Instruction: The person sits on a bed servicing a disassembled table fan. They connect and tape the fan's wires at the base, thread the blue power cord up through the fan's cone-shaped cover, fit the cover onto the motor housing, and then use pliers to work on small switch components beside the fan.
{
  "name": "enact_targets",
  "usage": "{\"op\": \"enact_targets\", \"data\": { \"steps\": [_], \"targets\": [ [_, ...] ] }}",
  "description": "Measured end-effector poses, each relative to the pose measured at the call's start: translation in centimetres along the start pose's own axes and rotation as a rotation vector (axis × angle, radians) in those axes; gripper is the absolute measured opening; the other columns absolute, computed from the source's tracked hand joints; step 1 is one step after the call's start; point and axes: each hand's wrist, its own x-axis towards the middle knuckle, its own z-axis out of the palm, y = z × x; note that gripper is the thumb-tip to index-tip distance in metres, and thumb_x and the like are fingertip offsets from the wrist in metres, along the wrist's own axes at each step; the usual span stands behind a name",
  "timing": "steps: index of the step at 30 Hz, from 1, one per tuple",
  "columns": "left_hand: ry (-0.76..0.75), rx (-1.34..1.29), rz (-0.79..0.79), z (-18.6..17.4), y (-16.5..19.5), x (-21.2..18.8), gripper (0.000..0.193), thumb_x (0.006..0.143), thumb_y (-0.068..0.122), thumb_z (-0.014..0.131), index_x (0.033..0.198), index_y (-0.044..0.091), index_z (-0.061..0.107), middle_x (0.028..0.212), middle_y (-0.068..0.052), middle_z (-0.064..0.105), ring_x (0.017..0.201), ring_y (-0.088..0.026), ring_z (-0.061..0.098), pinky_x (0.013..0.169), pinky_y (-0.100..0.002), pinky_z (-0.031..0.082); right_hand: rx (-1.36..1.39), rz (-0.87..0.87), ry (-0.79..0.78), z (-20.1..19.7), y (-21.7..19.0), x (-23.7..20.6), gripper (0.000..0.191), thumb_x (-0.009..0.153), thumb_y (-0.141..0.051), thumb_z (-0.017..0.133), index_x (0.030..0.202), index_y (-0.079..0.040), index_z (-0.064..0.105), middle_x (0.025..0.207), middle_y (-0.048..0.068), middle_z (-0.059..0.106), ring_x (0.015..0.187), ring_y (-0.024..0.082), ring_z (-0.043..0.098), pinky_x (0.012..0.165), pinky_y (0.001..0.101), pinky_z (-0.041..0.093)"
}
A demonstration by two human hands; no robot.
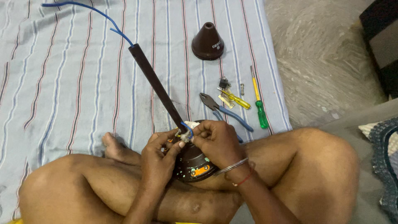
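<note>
Sitting cross-legged on the striped sheet (62,83), fan motor (192,164) in my lap at 6 o'clock. Its dark rod (155,83) runs up toward 11 o'clock, with the blue wire (93,11) trailing out of its far end.

My left hand (159,155) and right hand (215,143) meet at the rod's base. Both sets of fingers are pinched on the wire ends (185,132) there; the joint itself is too small to read.

Risks as I see them:
- wire slips from the pinch, strands fray
- motor rolls off my legs, since neither hand steadies it
- the long rod levers the motor if bumped

Cone cover (208,42) at 12 o'clock. Pliers (224,110) and screwdrivers (257,97) lie at 2 o'clock, the small screws beside them easy to lose.
</note>
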Motion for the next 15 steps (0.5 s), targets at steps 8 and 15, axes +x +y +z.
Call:
{"op": "enact_targets", "data": {
  "steps": [8,15],
  "targets": [
    [0.01,-0.065,0.008,0.2,-0.7,0.0,0.036,0.079,0.006,0.081,0.115,0.005,0.077,0.082,-0.004,0.064,0.067,-0.009,0.057,0.06,-0.025,0.049,0.109,-0.057,-0.005,0.3,1.1,0.3,0.011,0.08,-0.005,0.077,0.09,0.0,0.078,0.078,0.006,0.079,0.068,0.006,0.071,0.061,0.0235,0.057],
    [0.012,-0.044,0.044,0.3,-0.7,0.0,0.036,0.079,0.006,0.082,0.114,0.004,0.078,0.08,-0.005,0.064,0.067,-0.01,0.058,0.062,-0.025,0.049,0.12,-0.039,0.011,0.2,1.0,0.1,0.014,0.079,-0.003,0.078,0.092,0.0,0.077,0.078,0.006,0.079,0.068,0.007,0.071,0.061,0.0238,0.057]
  ]
}}
